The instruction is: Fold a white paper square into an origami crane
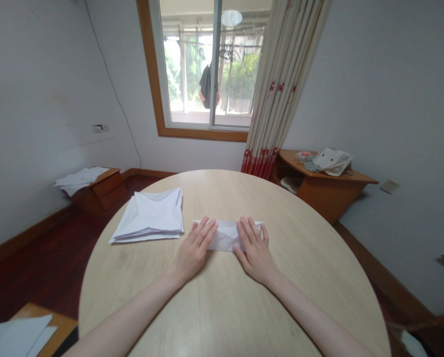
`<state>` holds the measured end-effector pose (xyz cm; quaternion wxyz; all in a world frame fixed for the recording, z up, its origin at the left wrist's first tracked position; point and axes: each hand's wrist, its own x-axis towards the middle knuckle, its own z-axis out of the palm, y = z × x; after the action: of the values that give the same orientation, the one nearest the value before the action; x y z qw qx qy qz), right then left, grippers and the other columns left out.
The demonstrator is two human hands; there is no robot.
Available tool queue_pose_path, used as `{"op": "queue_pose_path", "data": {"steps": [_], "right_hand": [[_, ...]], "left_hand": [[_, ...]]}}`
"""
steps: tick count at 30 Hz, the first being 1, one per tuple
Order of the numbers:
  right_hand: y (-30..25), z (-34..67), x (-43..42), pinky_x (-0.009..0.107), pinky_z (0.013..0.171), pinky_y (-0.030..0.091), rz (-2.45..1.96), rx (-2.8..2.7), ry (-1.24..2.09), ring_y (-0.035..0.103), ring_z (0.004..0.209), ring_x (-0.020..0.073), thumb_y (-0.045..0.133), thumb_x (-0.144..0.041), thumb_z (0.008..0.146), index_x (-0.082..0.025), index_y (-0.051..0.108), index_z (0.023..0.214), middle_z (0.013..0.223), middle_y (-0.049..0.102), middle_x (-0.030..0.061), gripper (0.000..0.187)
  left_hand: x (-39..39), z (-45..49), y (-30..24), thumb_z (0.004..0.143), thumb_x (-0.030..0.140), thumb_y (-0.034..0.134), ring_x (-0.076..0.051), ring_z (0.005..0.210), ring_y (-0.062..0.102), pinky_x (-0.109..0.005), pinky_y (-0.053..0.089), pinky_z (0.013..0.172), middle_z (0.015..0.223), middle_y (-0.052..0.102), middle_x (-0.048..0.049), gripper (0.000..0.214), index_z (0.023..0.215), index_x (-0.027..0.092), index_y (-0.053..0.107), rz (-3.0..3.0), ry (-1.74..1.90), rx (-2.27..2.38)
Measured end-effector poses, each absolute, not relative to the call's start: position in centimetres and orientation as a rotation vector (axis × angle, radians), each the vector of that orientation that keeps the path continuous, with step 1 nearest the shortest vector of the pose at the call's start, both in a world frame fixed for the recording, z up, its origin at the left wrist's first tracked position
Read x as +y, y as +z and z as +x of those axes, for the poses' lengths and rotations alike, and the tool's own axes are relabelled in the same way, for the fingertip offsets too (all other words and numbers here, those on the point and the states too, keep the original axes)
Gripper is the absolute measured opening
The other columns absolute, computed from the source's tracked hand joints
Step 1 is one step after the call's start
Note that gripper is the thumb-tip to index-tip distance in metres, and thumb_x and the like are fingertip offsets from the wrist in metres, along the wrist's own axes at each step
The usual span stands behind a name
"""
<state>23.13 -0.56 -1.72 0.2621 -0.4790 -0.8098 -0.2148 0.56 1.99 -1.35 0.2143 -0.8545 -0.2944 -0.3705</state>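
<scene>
White folded paper [227, 235], under both flat hands

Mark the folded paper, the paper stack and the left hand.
folded paper [227, 237]: head view, its uncovered middle.
paper stack [151, 215]: head view, centre of the top sheet.
left hand [193, 250]: head view, back of the hand.

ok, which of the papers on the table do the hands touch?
The narrow folded paper at the middle of the table: left hand and right hand lie flat on its ends. The stack to its left lies apart, untouched.
</scene>
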Motion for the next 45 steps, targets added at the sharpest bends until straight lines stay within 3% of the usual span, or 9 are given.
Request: {"op": "queue_pose_path", "data": {"steps": [6, 12, 16, 21, 28, 33, 38, 42, 45], "right_hand": [[-2.3, 23.4, 0.2, 0.054, 0.114, 0.016, -1.297, -2.304, -0.396, 0.002, 0.145, 0.0255, 0.035, -0.032, 0.097, -0.018, -0.011, 0.15, 0.158, 0.011, 0.0114, 0.072], [-2.9, 23.7, 0.8, 0.05, 0.115, 0.021, -1.284, -2.4, -0.154, 0.005, 0.145, 0.0217, 0.035, -0.032, 0.099, -0.023, -0.014, 0.15, 0.158, 0.009, 0.0094, 0.071], [-3.4, 24.0, 1.1, 0.047, 0.116, 0.023, -1.323, -2.392, 0.057, 0.01, 0.144, 0.0206, 0.031, -0.033, 0.1, -0.023, -0.002, 0.151, 0.158, 0.009, 0.0087, 0.062], [-3.6, 24.2, 1.2, 0.045, 0.113, 0.03, -1.419, -2.367, 0.206, 0.027, 0.14, 0.0236, 0.033, -0.04, 0.098, -0.016, 0.022, 0.15, 0.154, 0.024, 0.0136, 0.058], [-2.6, 23.5, 0.3, 0.043, 0.11, 0.036, -1.52, -2.379, 0.09, 0.04, 0.134, 0.028, 0.038, -0.037, 0.096, -0.003, 0.048, 0.135, 0.146, 0.038, 0.0206, 0.053], [-2.4, 22.5, -0.8, 0.044, 0.107, 0.039, -1.583, -2.349, 0.055, 0.041, 0.133, 0.0283, 0.041, -0.034, 0.094, -0.005, 0.049, 0.135, 0.145, 0.041, 0.0188, 0.051], [-2.3, 21.6, -1.6, 0.046, 0.103, 0.041, -1.57, -2.377, 0.066, 0.039, 0.134, 0.028, 0.041, -0.03, 0.094, -0.008, 0.046, 0.137, 0.146, 0.04, 0.0168, 0.049], [-1.7, 21.4, -1.8, 0.046, 0.102, 0.04, -1.583, -2.389, 0.081, 0.041, 0.133, 0.0284, 0.043, -0.031, 0.094, -0.01, 0.049, 0.136, 0.145, 0.043, 0.0147, 0.047], [-1.1, 21.7, -1.6, 0.044, 0.1, 0.041, -1.586, -2.376, 0.134, 0.044, 0.128, 0.028, 0.047, -0.033, 0.093, -0.012, 0.053, 0.132, 0.142, 0.047, 0.0126, 0.044]], "left_hand": [[2.0, 1.1, -1.2, 0.094, 0.015, 0.036, -0.025, 0.141, 0.026, -0.044, 0.03, 0.113, 0.147, 0.04, -0.0135, 0.05, 0.144, 0.01, 0.03, -2.6, -0.862, -0.872], [2.8, 1.0, -2.2, 0.097, 0.025, 0.038, -0.024, 0.14, 0.028, -0.046, 0.029, 0.114, 0.148, 0.038, -0.0118, 0.047, 0.142, 0.013, 0.034, -2.753, -0.847, -1.071], [2.9, 0.9, -2.3, 0.097, 0.031, 0.04, -0.023, 0.14, 0.028, -0.041, 0.031, 0.113, 0.151, 0.032, -0.0121, 0.049, 0.143, 0.013, 0.034, -2.882, -0.747, -1.22], [2.4, 1.1, -1.9, 0.098, 0.035, 0.04, -0.022, 0.137, 0.035, -0.038, 0.034, 0.111, 0.15, 0.035, -0.0105, 0.047, 0.142, 0.017, 0.038, -2.956, -0.602, -1.359], [1.5, 1.7, -1.7, 0.098, 0.031, 0.041, -0.023, 0.129, 0.047, -0.038, 0.04, 0.106, 0.139, 0.051, -0.0123, 0.042, 0.136, 0.013, 0.046, -2.867, -0.559, -1.329], [-0.1, 2.7, -1.3, 0.095, 0.032, 0.047, -0.027, 0.117, 0.055, -0.04, 0.047, 0.097, 0.128, 0.058, -0.0137, 0.04, 0.13, 0.013, 0.049, -2.733, -0.596, -1.374], [-0.8, 3.0, -0.8, 0.09, 0.035, 0.055, -0.029, 0.105, 0.057, -0.046, 0.042, 0.098, 0.113, 0.061, -0.014, 0.043, 0.126, 0.011, 0.051, -2.686, -0.61, -1.397], [-0.5, 2.7, -1.0, 0.087, 0.037, 0.059, -0.028, 0.102, 0.054, -0.043, 0.046, 0.09, 0.112, 0.058, -0.0116, 0.043, 0.123, 0.015, 0.053, -2.714, -0.678, -1.458], [0.0, 2.4, -1.3, 0.085, 0.037, 0.062, -0.027, 0.107, 0.051, -0.042, 0.045, 0.092, 0.117, 0.056, -0.0105, 0.044, 0.123, 0.018, 0.053, -2.769, -0.73, -1.503]]}}
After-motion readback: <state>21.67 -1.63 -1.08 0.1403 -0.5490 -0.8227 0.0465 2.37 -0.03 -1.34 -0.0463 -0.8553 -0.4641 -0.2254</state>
